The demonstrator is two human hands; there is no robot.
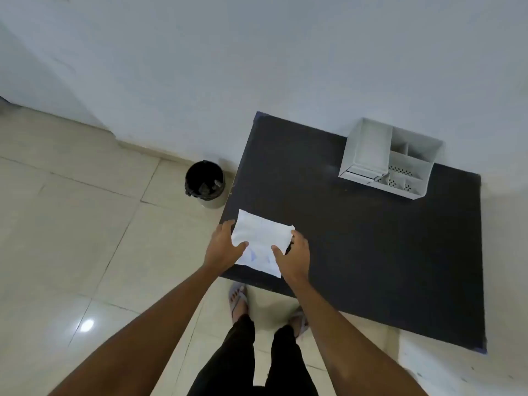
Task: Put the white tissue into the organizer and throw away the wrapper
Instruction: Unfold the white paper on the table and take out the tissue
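Tissue pack [258, 242], white, lies between both hands at the near-left corner of the dark table [371, 238], its long axis running away and leftward. Left hand [221, 247] grips its left edge, right hand [294, 255] its right. Organizer [391, 160] sits well beyond the right hand; bin [204, 182] stands beyond the left.

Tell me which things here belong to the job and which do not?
Job: tissue pack, gripped by left hand and right hand; white organizer; black-lined bin.

Not job: dark table, tiled floor, wall, sandals.
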